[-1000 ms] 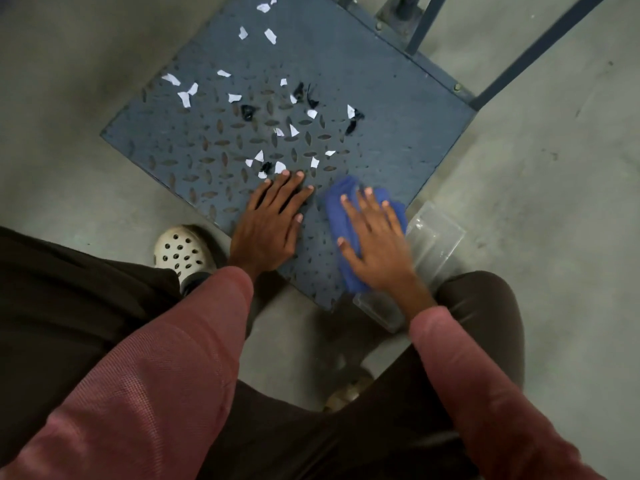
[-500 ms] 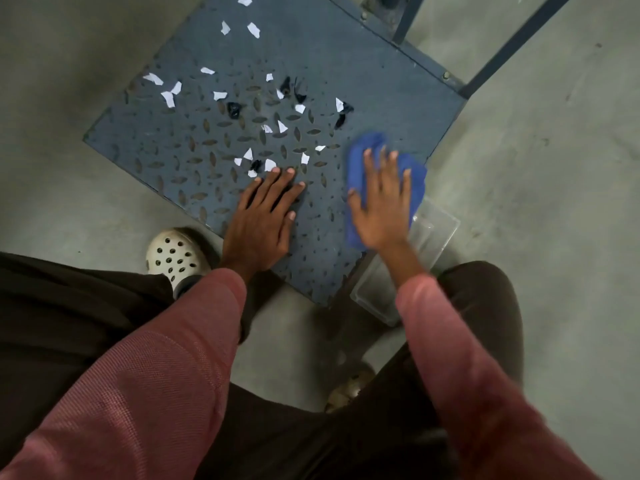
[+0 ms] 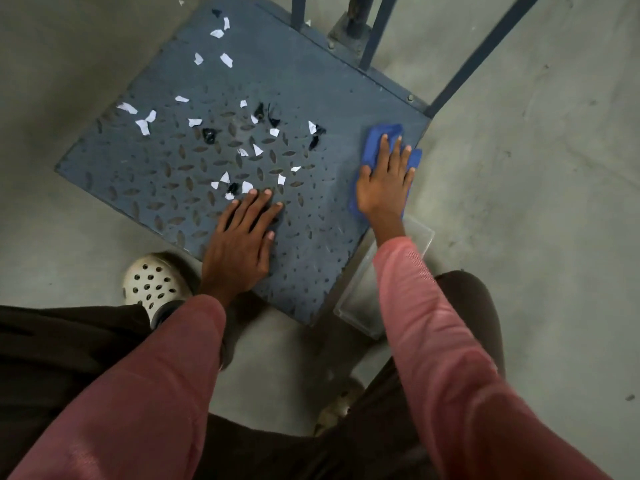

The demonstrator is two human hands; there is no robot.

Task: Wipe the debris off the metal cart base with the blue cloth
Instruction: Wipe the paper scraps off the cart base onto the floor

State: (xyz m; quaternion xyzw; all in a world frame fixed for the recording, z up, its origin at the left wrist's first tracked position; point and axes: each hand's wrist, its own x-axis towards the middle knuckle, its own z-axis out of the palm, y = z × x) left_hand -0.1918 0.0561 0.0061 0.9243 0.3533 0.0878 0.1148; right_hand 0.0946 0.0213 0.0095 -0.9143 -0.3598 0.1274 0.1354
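Our right hand (image 3: 382, 183) lies flat, fingers spread, pressing the blue cloth (image 3: 375, 140) onto the metal cart base (image 3: 311, 81) at its right edge, just short of the far right corner. The cloth's long axis runs with our fingers along that edge, pointing toward that corner. Our left hand (image 3: 242, 237) rests palm down near the base's near corner, fingers straight. White and black debris (image 3: 207, 135) lies scattered over the base's middle and far left. A clear tub (image 3: 360, 313) sits against the base's right edge.
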